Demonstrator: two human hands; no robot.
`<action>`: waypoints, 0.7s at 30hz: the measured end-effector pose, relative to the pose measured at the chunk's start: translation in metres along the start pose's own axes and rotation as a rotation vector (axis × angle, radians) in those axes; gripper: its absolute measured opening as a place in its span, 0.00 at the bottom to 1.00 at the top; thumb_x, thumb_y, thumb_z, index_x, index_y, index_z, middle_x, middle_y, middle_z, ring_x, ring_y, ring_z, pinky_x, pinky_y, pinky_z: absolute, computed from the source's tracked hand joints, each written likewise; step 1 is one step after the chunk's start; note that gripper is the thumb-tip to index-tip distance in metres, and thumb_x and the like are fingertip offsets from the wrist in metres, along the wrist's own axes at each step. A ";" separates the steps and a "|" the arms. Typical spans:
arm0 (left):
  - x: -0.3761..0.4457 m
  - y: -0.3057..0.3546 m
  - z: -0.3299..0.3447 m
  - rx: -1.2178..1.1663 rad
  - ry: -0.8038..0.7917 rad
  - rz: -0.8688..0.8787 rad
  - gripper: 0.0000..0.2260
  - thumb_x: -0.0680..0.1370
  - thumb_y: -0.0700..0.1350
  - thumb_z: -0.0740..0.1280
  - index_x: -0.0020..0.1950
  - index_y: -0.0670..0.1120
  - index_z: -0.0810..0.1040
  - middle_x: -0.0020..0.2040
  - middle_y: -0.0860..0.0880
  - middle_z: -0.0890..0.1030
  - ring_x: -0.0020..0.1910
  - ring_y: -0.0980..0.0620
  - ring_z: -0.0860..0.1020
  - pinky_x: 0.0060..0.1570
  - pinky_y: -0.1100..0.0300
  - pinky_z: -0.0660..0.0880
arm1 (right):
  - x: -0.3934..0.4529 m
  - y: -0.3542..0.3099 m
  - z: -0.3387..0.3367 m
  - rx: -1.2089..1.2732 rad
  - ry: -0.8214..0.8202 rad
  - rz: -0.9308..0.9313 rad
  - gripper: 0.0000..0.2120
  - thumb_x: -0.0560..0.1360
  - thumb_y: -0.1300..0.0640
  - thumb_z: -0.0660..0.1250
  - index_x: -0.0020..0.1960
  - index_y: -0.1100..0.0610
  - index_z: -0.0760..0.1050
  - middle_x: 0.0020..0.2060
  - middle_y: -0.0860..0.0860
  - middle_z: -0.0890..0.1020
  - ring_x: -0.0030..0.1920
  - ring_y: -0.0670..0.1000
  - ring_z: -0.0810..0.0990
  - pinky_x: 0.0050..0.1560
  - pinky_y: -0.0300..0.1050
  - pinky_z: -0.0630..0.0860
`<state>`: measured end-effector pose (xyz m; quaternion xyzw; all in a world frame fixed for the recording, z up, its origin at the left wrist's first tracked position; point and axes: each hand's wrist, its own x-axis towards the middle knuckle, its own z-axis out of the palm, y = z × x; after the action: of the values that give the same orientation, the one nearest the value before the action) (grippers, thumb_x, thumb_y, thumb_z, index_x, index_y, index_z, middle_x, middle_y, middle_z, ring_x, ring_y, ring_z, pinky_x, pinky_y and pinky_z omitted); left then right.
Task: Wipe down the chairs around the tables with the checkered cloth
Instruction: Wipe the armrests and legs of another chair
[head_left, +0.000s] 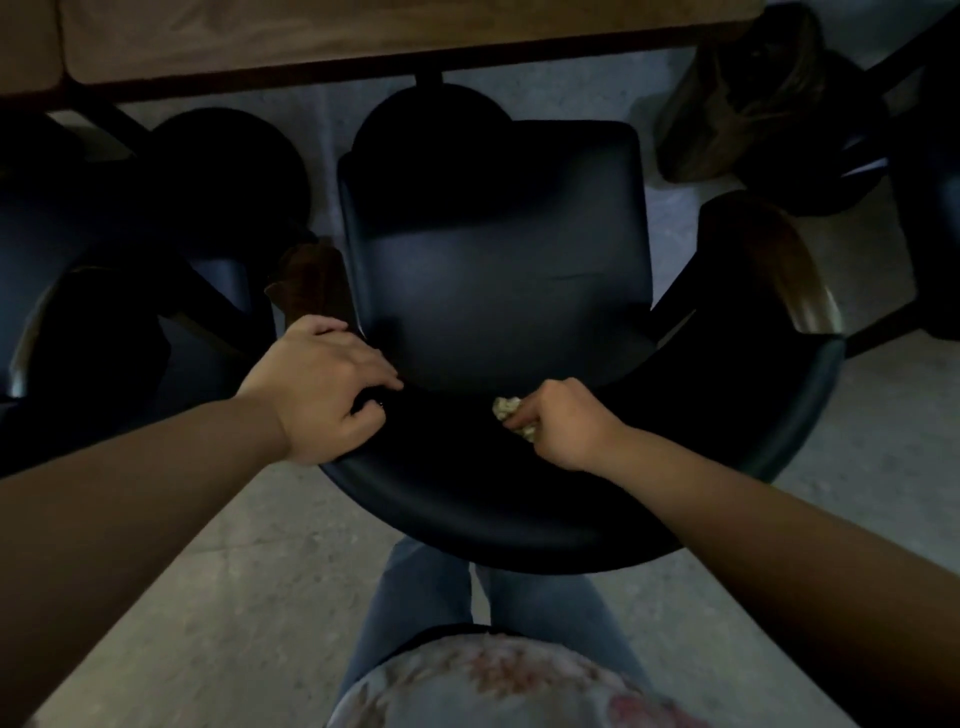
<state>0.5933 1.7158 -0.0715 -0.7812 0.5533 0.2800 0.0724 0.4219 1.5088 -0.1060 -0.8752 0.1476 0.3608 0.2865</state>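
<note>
The cloth (511, 415) shows only as a small crumpled wad, pale cream-green, just right of the frame's centre; its checked pattern is too bunched and dim to make out. The right hand (563, 423) is curled tightly round it, knuckles up, pressing it onto the top edge of the chair (493, 291) backrest. The left hand (319, 384) lies left of centre on the same curved rim, fingers spread and bent over the edge, gripping it; the two hands are apart, with bare backrest between them.

The chair fills the middle of the frame: a dark, smooth, faintly glossy shell, with a squarish seat with rounded corners and a backrest that sweeps round in a broad arc. At the right end of that arc a brown, wood-like armrest (774, 265) catches some light. A second dark chair (104, 291) stands at the left edge. Along the top runs the brown wooden desk (363, 36) with a straight front edge. The floor (234, 571) is grey and mottled, like concrete.
</note>
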 end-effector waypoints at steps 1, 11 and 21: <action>0.000 0.000 0.000 0.002 0.002 0.003 0.31 0.70 0.61 0.42 0.63 0.61 0.78 0.64 0.62 0.77 0.68 0.61 0.68 0.69 0.58 0.49 | -0.002 0.008 -0.004 -0.053 -0.011 0.004 0.21 0.71 0.65 0.65 0.59 0.49 0.81 0.58 0.51 0.82 0.59 0.54 0.78 0.62 0.40 0.72; 0.000 0.001 -0.001 -0.046 0.037 -0.010 0.31 0.69 0.61 0.43 0.58 0.60 0.81 0.59 0.63 0.80 0.66 0.62 0.70 0.70 0.59 0.50 | 0.016 0.086 -0.067 -0.523 -0.155 0.221 0.14 0.74 0.66 0.61 0.57 0.59 0.78 0.55 0.60 0.78 0.54 0.62 0.79 0.52 0.51 0.77; -0.001 0.000 0.001 -0.106 0.094 -0.001 0.28 0.70 0.60 0.46 0.53 0.58 0.84 0.55 0.61 0.82 0.63 0.60 0.74 0.69 0.58 0.54 | 0.045 0.122 -0.108 -0.762 -0.395 0.250 0.15 0.80 0.50 0.55 0.59 0.54 0.75 0.60 0.54 0.77 0.48 0.51 0.73 0.52 0.43 0.68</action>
<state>0.5931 1.7168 -0.0720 -0.7966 0.5401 0.2716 0.0049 0.4558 1.3441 -0.1240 -0.8081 0.0512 0.5814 -0.0794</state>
